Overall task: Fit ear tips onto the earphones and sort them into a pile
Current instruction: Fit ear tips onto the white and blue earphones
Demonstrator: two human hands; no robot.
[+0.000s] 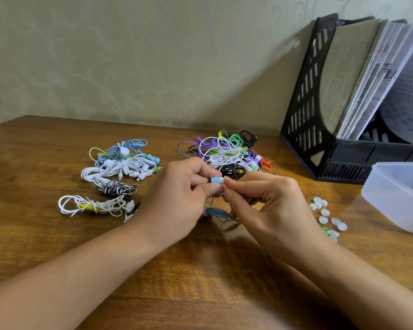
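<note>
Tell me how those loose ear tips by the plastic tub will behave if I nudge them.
The loose ear tips look small and hollow, so probably very light and easy to scatter. Their rounded domes suggest they may roll or flip. They seem soft, likely squashing rather than breaking, beside the plastic tub.

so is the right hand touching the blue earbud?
Touching. The head view shows the right hand with its fingertips pressed against the end of the blue earbud, which the left hand pinches.

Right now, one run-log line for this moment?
left hand: pinches light blue earbud | right hand: fingertips at earbud tip | loose translucent ear tips: on wooden table, right
</note>
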